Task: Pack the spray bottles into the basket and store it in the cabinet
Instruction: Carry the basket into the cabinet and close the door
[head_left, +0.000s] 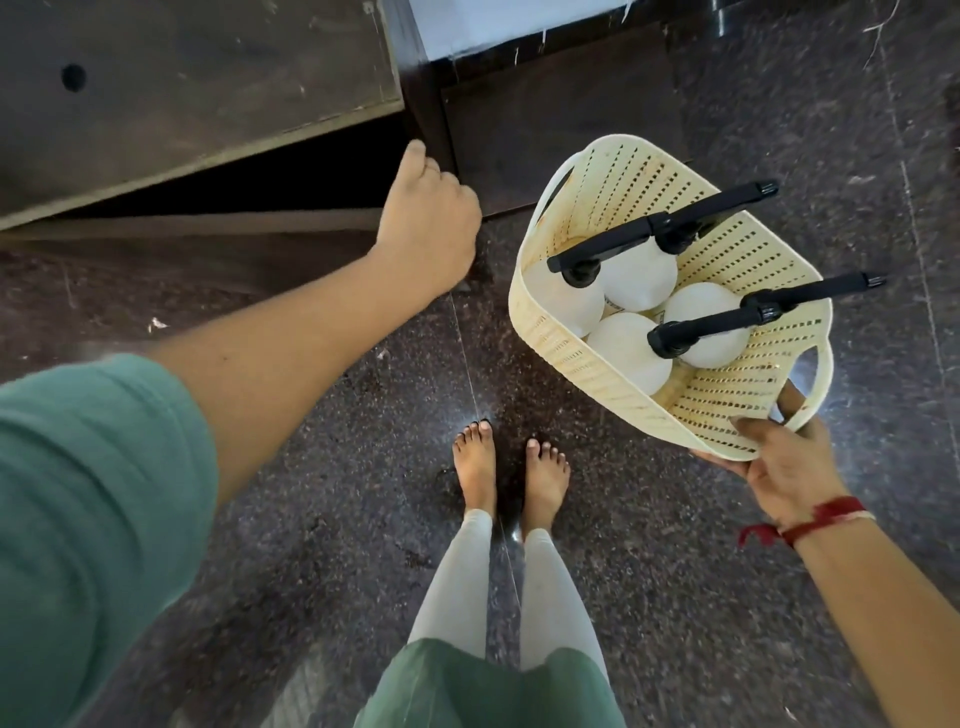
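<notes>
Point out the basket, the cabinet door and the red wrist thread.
basket (748, 249): head view, bare perforated inner wall.
cabinet door (197, 88): head view, middle of the dark panel.
red wrist thread (826, 514): head view, band across the right wrist.

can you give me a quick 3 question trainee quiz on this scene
1. True or false: the basket is standing on the floor.
2. Which hand holds the basket: A left, B right, C both?
3. How many bottles are in the basket?

Key: 1 false, it is held in the air. 2 B; the left hand is at the cabinet door. 3 four.
</notes>
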